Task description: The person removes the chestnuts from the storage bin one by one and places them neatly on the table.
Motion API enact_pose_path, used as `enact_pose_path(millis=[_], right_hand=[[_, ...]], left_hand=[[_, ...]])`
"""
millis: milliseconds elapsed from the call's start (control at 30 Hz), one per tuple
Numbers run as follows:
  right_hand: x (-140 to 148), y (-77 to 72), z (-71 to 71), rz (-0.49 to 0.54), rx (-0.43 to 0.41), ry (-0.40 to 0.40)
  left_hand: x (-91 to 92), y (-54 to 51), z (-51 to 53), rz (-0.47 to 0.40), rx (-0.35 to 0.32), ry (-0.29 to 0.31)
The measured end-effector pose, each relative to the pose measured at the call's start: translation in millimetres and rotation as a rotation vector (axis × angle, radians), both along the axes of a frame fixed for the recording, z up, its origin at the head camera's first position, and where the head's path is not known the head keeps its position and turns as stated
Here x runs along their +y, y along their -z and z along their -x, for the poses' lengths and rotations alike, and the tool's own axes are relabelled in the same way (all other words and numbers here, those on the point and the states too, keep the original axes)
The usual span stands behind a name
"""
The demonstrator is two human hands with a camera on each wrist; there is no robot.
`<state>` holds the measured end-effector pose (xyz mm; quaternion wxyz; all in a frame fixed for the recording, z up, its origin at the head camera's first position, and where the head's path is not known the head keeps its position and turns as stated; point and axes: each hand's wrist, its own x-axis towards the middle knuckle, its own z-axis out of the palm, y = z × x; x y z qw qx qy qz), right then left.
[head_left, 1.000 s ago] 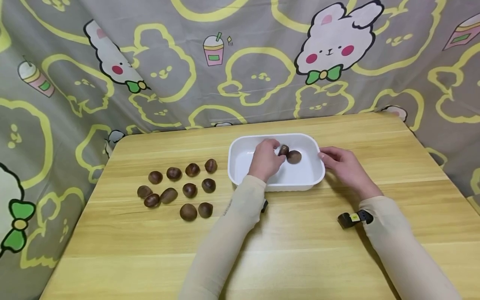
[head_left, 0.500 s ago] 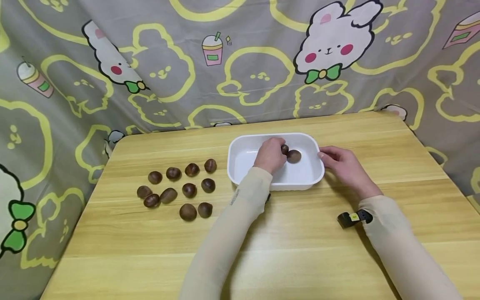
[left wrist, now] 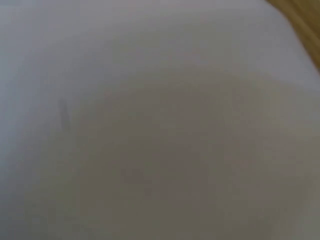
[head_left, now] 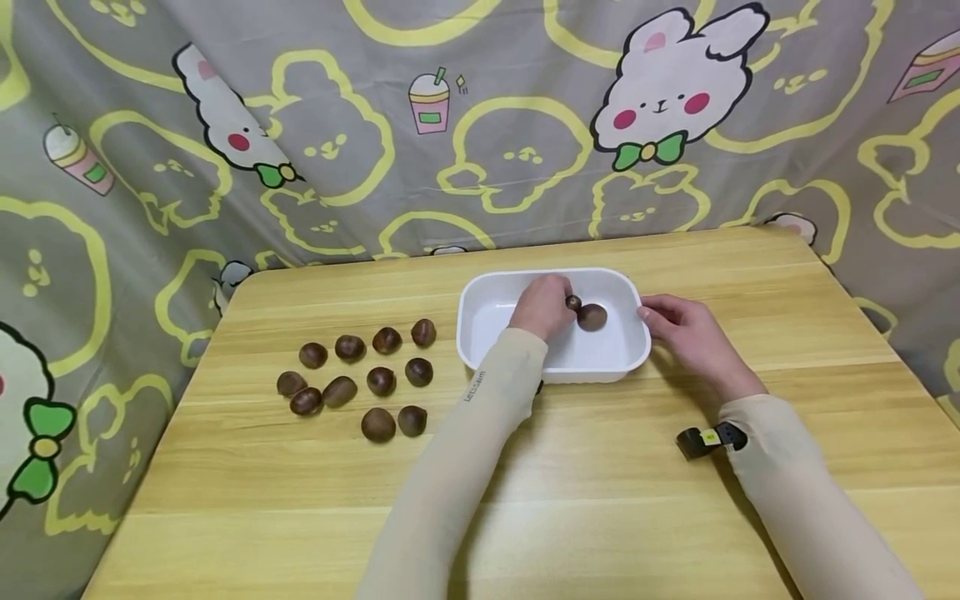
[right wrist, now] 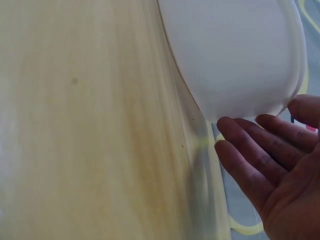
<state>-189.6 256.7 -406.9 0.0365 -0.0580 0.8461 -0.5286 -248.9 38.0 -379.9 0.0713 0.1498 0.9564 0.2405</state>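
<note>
Inside the white plastic tray [head_left: 525, 373], my left hand [head_left: 542, 307] has its fingers curled round a small chestnut [head_left: 573, 302], mostly seen past the finger side. A larger chestnut [head_left: 592, 317] lies on the tray floor right beside it. The fingertips are hidden from the head camera, and the left wrist view is only a pale blur. At the tray's right end, my right hand [head_left: 686, 333] touches the outer wall with nearly straight fingers [right wrist: 252, 162], its thumb against the rim. Several chestnuts [head_left: 381, 381] lie loose on the table left of the tray.
The wooden table [head_left: 600, 517] carries the tray near its back edge. Behind it hangs a grey curtain [head_left: 517, 183] with cartoon prints, reaching round the left and right sides. A black wrist camera [head_left: 708, 439] sits on the right sleeve.
My left hand has shifted slightly right inside the tray, and its fingers have closed round the small chestnut. My right hand and the chestnuts on the table have stayed in place.
</note>
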Motion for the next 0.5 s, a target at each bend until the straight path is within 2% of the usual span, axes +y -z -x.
enact_pose_path(millis=[200,400,433,500], right_hand=[[-0.1,0.2,0.8,-0.005,0.006,0.002],[-1.3,-1.5,-0.4,-0.013,0.008,0.003],[-0.9,-1.4,-0.7,-0.014,0.008,0.002],[0.2,-1.8,-1.4,-0.015,0.007,0.002]], left_hand=[[0.3,0.9,2.6,0.016,-0.030,0.049],[-4.9,-0.2,1.8,-0.015,-0.068,0.051],[-5.4,4.8,4.9,-0.031,-0.067,0.054],[-7.1,3.8,4.1,-0.040,-0.075,0.059]])
